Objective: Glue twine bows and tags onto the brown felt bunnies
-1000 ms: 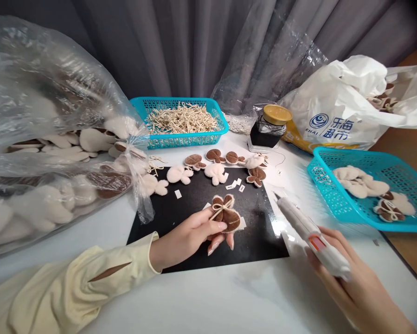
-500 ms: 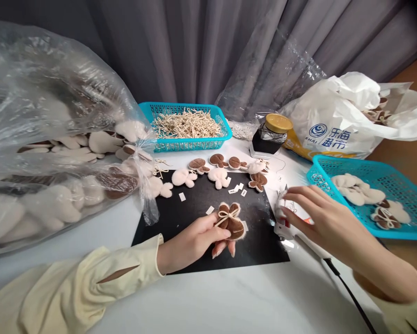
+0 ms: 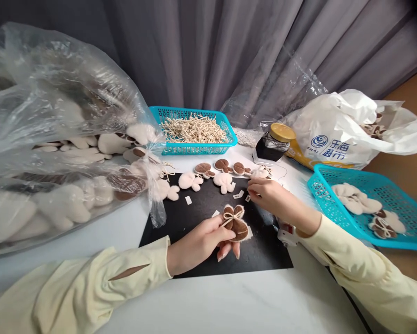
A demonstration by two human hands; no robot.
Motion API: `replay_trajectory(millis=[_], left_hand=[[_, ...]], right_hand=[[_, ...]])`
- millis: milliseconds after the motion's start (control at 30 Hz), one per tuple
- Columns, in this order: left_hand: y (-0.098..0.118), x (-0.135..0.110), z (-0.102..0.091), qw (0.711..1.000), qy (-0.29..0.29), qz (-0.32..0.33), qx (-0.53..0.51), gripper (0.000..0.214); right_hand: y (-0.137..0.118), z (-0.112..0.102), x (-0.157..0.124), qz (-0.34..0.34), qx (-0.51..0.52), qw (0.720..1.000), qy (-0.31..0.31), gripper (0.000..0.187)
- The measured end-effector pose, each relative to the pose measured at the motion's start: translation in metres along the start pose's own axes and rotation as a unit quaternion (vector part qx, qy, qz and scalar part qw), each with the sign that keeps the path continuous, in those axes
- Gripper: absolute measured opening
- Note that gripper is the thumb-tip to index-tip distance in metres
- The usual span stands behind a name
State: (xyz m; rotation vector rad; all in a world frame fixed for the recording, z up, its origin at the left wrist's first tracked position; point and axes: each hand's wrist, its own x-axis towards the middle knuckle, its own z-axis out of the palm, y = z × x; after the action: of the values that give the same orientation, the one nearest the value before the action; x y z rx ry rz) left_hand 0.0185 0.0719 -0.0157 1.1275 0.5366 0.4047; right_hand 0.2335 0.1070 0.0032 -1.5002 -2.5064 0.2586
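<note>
My left hand (image 3: 204,241) grips a brown plush bunny head (image 3: 238,228) with white fuzzy edges and a cream string bow at the ears. A pale streak crosses its brown face. Over the right part of the black mat (image 3: 194,253), my right hand (image 3: 269,192) is closed, its fingertips drawn together beside a small white label (image 3: 247,198). Whether anything is between those fingertips is hidden. More white labels (image 3: 239,195) lie close by. Partly covered by my right forearm is a white glue gun (image 3: 286,235).
White and brown plush bunny heads (image 3: 223,183) line the mat's back edge. Behind stands a blue basket (image 3: 194,149) of cream string bows. A clear bag (image 3: 72,83) bulges at left. At right are another blue basket (image 3: 354,232), a gold-lidded jar (image 3: 282,132) and a white shopping bag (image 3: 319,120).
My right hand has left the glue gun and moved left to the labels on the mat. My left hand still holds the bunny head; the view has shifted slightly.
</note>
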Motion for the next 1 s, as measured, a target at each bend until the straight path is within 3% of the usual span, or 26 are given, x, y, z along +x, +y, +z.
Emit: replay_trajectory(millis=[100,167,267,333,533,700,800,1000], left_hand=[[0.0,0.0,0.0,1.0,0.008,-0.004,-0.021,0.017],[0.002,0.001,0.0,0.999,0.015,-0.004,-0.032,0.016],[0.004,0.001,0.0,0.999,0.025,0.012,-0.038,0.017],[0.004,0.002,0.0,0.999,0.022,0.022,-0.041,0.018],[0.003,0.003,0.0,0.999,0.028,0.006,-0.021,0.02],[0.003,0.004,0.002,0.999,0.038,0.02,-0.015,0.019],[0.003,0.005,0.003,0.999,0.046,0.024,-0.011,0.02],[0.003,0.007,0.007,0.998,0.061,0.024,-0.004,0.022]], right_hand=[[-0.011,-0.012,-0.015,0.034,0.062,0.997,0.02,0.019],[-0.02,-0.017,-0.026,0.088,0.166,0.982,0.0,0.018],[-0.033,-0.018,-0.04,0.194,0.387,0.9,-0.053,0.016],[-0.039,-0.016,-0.046,0.226,0.465,0.853,-0.07,0.015],[-0.045,-0.011,-0.052,0.272,0.499,0.823,0.013,0.016],[-0.051,-0.01,-0.053,0.306,0.551,0.773,0.075,0.012],[-0.058,-0.006,-0.053,0.288,0.566,0.766,0.099,0.009],[-0.064,0.006,-0.052,0.249,0.518,0.801,0.166,0.012]])
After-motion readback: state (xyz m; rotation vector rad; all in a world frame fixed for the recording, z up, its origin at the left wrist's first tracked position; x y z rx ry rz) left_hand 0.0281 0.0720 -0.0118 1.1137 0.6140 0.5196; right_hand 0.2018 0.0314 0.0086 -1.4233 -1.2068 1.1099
